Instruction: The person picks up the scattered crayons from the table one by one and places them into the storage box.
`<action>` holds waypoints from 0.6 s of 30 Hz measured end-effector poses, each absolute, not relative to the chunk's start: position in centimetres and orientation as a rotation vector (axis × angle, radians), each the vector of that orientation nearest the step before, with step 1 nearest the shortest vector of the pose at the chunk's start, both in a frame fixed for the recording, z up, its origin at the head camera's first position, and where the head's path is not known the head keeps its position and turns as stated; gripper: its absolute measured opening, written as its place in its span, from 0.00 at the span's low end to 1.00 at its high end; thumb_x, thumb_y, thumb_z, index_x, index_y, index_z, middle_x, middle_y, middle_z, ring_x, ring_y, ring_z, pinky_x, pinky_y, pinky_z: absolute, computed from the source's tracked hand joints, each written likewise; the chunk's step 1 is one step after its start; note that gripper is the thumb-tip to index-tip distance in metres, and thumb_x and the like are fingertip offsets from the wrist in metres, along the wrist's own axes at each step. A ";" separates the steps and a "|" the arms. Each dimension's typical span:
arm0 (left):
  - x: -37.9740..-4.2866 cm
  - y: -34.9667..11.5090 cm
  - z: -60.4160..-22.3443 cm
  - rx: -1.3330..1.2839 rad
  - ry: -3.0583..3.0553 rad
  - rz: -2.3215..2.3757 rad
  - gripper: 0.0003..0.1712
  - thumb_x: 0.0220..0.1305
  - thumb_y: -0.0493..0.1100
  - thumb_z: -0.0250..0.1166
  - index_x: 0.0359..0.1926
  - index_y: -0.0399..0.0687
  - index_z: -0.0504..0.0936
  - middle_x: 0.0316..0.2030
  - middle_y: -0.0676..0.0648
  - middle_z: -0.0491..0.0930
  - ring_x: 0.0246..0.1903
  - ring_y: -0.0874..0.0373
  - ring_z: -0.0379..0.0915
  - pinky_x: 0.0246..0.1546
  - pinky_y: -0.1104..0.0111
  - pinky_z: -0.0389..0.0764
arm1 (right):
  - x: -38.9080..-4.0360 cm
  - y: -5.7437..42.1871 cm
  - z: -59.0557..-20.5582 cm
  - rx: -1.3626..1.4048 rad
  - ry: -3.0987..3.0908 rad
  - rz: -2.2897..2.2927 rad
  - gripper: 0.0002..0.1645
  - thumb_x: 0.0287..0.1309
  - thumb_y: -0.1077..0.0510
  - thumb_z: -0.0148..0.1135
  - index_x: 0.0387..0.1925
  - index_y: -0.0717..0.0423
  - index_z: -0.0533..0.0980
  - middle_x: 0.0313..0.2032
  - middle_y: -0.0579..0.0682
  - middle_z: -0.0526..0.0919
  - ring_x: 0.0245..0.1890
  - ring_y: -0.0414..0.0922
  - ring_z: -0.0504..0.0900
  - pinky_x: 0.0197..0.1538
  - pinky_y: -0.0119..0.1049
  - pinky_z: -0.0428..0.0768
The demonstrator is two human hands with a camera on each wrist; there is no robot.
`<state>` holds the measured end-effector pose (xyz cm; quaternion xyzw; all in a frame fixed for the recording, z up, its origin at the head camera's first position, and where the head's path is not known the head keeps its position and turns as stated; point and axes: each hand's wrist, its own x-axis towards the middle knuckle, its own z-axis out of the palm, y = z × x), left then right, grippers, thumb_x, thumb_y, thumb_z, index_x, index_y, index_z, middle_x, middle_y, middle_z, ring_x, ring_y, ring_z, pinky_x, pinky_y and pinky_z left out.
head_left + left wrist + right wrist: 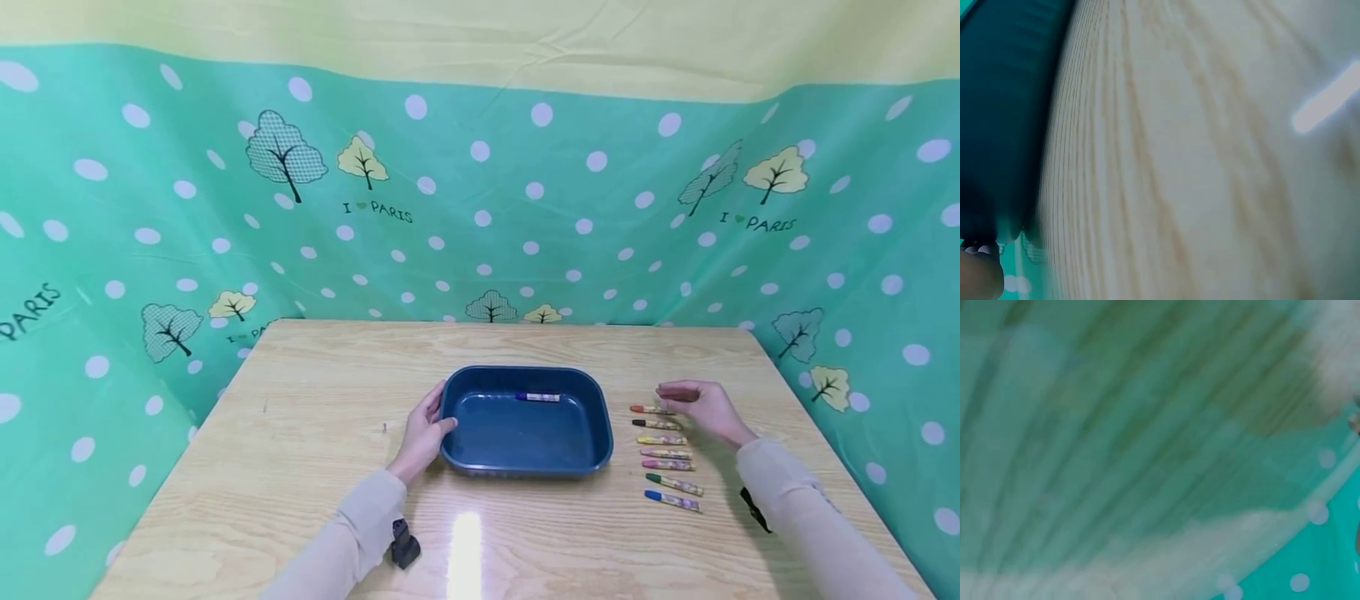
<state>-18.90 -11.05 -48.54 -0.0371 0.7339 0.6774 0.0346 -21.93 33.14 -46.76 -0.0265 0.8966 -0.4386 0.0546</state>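
Observation:
A dark blue plastic basin (pixel 525 471) stands on the table. My left hand (pixel 423 433) grips its left side in the head view, thumb over the rim and fingers along the outer wall. The basin's outer wall (pixel 1004 112) fills the left of the left wrist view, with a fingertip (pixel 979 275) below it. One dark purple-blue crayon (pixel 537 397) lies inside, near the back wall. My right hand (pixel 708 408) hovers at the right end of an orange-red crayon (pixel 651 409), its fingers loosely bent and apart. The right wrist view is blurred and shows no fingers clearly.
Below the orange-red crayon lie black (pixel 656 425), yellow (pixel 662 440), two pink (pixel 667 464), green (pixel 674 484) and blue (pixel 672 500) crayons in a column right of the basin. A green dotted curtain (pixel 450 192) hangs behind the wooden table (pixel 337 375).

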 end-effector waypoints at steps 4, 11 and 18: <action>-19.0 -11.0 -48.5 -0.100 2.266 2.089 0.39 0.55 0.26 0.53 0.68 0.42 0.56 0.67 0.36 0.56 0.65 0.42 0.55 0.64 0.54 0.61 | -22.3 33.3 -47.5 -0.013 2.675 -1.303 0.27 0.53 0.54 0.63 0.54 0.61 0.72 0.52 0.59 0.78 0.43 0.33 0.79 0.54 0.41 0.76; -18.9 -11.1 -48.9 -0.094 2.260 2.084 0.38 0.55 0.26 0.53 0.68 0.42 0.56 0.66 0.34 0.58 0.64 0.41 0.57 0.63 0.53 0.62 | -22.5 33.1 -48.8 -0.036 2.700 -1.228 0.26 0.50 0.55 0.66 0.51 0.62 0.74 0.48 0.58 0.81 0.46 0.47 0.80 0.51 0.43 0.78; -19.0 -10.9 -48.6 -0.121 2.256 2.085 0.39 0.54 0.27 0.54 0.68 0.45 0.57 0.66 0.36 0.58 0.64 0.42 0.57 0.63 0.54 0.62 | -23.1 32.7 -49.5 -0.059 2.808 -1.135 0.17 0.48 0.60 0.66 0.43 0.62 0.78 0.38 0.55 0.84 0.35 0.41 0.80 0.38 0.32 0.79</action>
